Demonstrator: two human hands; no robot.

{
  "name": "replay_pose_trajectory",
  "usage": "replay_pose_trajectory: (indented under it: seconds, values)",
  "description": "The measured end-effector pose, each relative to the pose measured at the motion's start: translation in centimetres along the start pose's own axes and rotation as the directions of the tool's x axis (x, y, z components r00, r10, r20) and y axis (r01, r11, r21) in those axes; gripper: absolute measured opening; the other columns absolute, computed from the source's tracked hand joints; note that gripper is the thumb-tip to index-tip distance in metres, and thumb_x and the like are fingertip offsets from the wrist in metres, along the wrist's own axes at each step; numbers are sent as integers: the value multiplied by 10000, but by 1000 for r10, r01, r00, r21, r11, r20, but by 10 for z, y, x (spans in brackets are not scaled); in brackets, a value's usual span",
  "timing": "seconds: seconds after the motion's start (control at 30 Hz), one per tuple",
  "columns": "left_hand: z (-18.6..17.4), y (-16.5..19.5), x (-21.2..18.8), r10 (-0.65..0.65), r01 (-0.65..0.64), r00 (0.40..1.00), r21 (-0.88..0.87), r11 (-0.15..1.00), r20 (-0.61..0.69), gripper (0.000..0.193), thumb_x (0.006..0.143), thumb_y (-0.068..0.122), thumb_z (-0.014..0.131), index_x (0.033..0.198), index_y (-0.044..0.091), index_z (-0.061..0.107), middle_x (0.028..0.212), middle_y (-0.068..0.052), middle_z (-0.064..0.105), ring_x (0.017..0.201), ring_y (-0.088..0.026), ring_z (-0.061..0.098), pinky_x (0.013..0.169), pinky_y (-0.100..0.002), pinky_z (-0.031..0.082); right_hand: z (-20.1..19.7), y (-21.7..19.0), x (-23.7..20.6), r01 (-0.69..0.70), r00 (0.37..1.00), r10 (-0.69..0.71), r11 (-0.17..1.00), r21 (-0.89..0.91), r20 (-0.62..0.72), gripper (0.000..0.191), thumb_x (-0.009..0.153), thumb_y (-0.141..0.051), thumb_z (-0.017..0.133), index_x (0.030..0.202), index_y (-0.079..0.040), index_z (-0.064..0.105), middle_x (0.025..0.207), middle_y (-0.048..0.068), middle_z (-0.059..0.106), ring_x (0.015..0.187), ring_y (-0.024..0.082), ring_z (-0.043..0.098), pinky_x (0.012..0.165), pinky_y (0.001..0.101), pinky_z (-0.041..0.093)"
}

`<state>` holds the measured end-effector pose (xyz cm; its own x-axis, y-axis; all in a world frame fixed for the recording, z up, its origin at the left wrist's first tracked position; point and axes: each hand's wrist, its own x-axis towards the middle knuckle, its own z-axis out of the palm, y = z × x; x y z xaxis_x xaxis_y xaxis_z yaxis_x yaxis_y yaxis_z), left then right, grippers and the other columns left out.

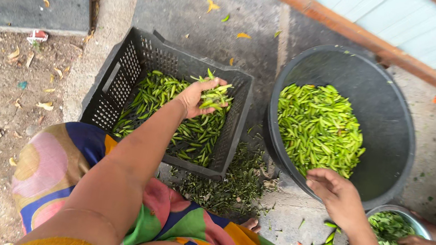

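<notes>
Green chillies (215, 97), light and snappy, I clutch loosely by the bunch in my left hand (198, 97); my right hand (335, 194) hangs released.

One head-worn camera looks steeply down from close above onto the black crate (119, 81) and ground.

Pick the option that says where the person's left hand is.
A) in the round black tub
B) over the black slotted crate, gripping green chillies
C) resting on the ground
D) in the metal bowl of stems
B: the left hand grips green chillies above the black slotted crate.
</notes>
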<state>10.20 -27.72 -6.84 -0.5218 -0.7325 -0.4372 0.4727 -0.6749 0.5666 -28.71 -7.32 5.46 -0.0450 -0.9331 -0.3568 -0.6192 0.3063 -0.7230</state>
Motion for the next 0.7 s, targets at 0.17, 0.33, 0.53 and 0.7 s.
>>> replay_pose_trajectory:
  seconds: [0.17, 0.33, 0.53, 0.7]
  values:
    - [42, 29, -27, 107, -110, 994, 155, 982, 30, 177, 935, 215, 718, 1103, 161, 702, 983, -39, 709, 773, -208, 760, 402, -250, 414, 15, -68, -11, 214, 976, -217, 971, -105, -16, 249, 907, -197, 735, 1113, -56, 724, 988, 58, 769, 889, 112, 704, 808, 291, 563]
    - [82, 66, -61, 141, -169, 984, 335, 927, 108, 130, 960, 123, 676, 1082, 137, 718, 978, -18, 700, 717, -157, 724, 389, -229, 383, 38, -156, 3, 502, 848, -528, 830, -244, -53, 222, 913, -177, 730, 1108, -72, 709, 1003, 70, 741, 855, 162, 712, 766, 308, 563]
    - [105, 61, -90, 283, -368, 922, 374, 851, 263, 168, 946, 115, 645, 1102, 137, 705, 1003, -18, 715, 855, -144, 696, 572, -285, 544, 89, -227, 38, 707, 498, -863, 464, -534, -90, 213, 932, -99, 709, 1143, -104, 736, 1034, 97, 681, 998, 308, 668, 866, 410, 558]
    - [125, 29, -85, 355, -431, 891, 274, 860, 284, 318, 874, -31, 539, 1134, 99, 668, 1001, -30, 688, 811, -145, 676, 621, -297, 538, 121, -224, 61, 661, 678, -713, 697, -278, -179, 316, 891, -107, 662, 1183, -210, 722, 1147, 69, 623, 993, 253, 708, 841, 341, 634]
